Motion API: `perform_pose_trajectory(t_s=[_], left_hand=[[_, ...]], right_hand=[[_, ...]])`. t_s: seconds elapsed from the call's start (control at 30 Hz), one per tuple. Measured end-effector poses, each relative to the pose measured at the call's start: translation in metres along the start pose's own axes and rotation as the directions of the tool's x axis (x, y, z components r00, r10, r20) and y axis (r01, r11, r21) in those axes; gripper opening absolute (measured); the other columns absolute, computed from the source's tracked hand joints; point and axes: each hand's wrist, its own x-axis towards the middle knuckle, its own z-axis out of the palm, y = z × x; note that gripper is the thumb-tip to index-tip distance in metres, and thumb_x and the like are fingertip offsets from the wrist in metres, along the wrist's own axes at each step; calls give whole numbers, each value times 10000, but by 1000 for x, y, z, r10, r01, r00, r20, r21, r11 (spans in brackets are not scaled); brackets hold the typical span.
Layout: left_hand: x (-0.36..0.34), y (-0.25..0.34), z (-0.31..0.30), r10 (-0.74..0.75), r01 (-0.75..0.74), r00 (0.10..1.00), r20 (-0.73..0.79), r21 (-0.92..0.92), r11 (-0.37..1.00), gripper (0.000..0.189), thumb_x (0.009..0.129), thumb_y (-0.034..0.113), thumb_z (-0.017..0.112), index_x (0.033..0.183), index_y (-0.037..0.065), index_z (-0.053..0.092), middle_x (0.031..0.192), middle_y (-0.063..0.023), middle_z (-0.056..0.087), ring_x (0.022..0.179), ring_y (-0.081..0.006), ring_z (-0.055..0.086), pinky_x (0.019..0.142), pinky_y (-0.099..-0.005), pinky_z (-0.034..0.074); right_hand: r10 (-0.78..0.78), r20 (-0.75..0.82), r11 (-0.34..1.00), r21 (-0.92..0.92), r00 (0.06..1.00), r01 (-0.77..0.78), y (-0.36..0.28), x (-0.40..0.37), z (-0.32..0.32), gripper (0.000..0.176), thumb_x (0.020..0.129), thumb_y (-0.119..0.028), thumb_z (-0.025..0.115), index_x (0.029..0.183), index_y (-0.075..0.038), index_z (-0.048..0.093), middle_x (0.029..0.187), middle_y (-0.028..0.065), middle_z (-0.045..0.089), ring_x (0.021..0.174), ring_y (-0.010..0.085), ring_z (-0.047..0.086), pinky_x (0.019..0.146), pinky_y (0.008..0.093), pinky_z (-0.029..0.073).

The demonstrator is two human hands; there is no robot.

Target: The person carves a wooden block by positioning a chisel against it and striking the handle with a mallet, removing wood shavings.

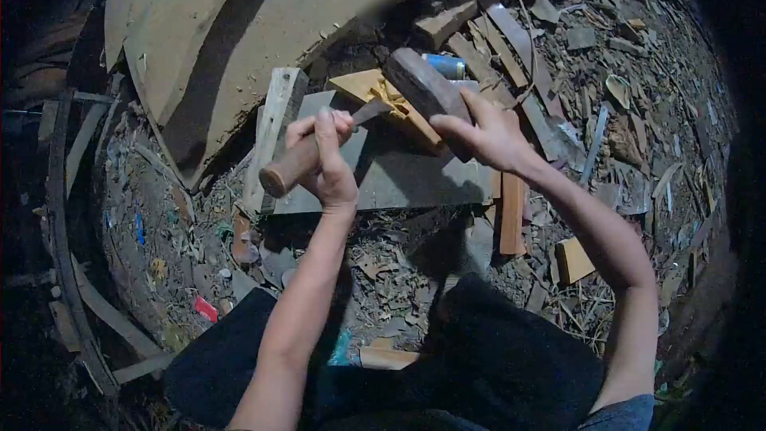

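Note:
My left hand [323, 156] grips a chisel [307, 156] by its thick wooden handle, the blade pointing up-right toward a pale carved wooden piece [375, 92]. That piece lies on a grey flat board [399, 172]. My right hand [483, 140] is shut on a dark wooden mallet block [423, 92], held just above and right of the chisel's blade end. The carved piece is partly hidden by the mallet and the blade.
Large curved wooden slabs [239, 24] lie behind the board. Wood chips and offcuts [574, 112] cover the ground to the right. A blue can [445, 65] lies behind the mallet. A wooden strip [511, 211] and a small block [574, 259] lie near my right forearm.

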Motion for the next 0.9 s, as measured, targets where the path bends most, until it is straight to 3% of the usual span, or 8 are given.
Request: perform_pose_trajectory(t_s=[0.07,0.2,0.43,0.63,0.77,0.8,0.83,0.9], left_hand=[[10,1,1,-23,23,998,-66,0,1000,168,955,108,585,892,32,448,708,-75,563,690,-168,596,695,-324,520],[40,12,19,19,-20,998,-57,-30,999,187,978,157,546,887,72,407,633,-48,499,589,-186,537,653,-366,506],[70,12,51,-7,1,999,-32,-175,985,234,919,145,646,799,46,472,547,-23,488,425,-82,442,412,-241,394],[73,-11,65,-81,83,996,-36,49,995,313,899,193,669,655,71,516,555,0,531,447,-52,493,388,-215,363],[82,-39,69,96,-102,995,34,380,920,351,837,321,718,640,48,617,607,-80,650,485,-177,603,508,-359,487],[80,-40,75,25,-30,1000,17,512,859,366,809,358,731,684,26,644,628,-118,670,544,-238,650,600,-407,515],[80,-41,80,-38,-69,981,192,521,851,237,897,226,666,752,66,569,592,12,580,516,-94,549,524,-294,431],[61,-22,93,120,-197,976,184,495,846,302,885,241,672,660,65,574,578,-7,601,533,-114,568,566,-320,435]], right_hand=[[121,113,993,-7,986,-121,23,-1,8,624,871,-481,628,1206,30,505,975,160,617,829,194,618,664,338,494],[176,91,983,-78,980,-169,47,-9,21,636,864,-506,613,1186,31,504,979,187,617,856,238,623,708,358,492],[154,107,988,-44,982,-150,39,-11,16,671,865,-536,598,1216,28,501,1006,217,619,943,300,608,859,398,457],[139,112,990,-26,984,-137,44,-10,16,656,868,-531,602,1210,21,509,1057,221,622,977,279,610,875,385,454],[141,126,987,64,982,-150,37,-11,14,600,879,-489,611,1183,20,518,971,154,618,876,204,603,766,331,465],[161,137,977,115,977,-178,32,-12,12,573,882,-471,616,1169,17,525,930,127,612,807,180,599,705,308,468],[161,138,977,115,977,-177,34,-12,13,573,882,-471,616,1169,17,525,930,127,612,807,180,599,705,308,468],[200,169,858,445,965,-256,33,-9,16,524,877,-442,633,1148,-3,542,828,65,578,668,118,558,572,259,428]])
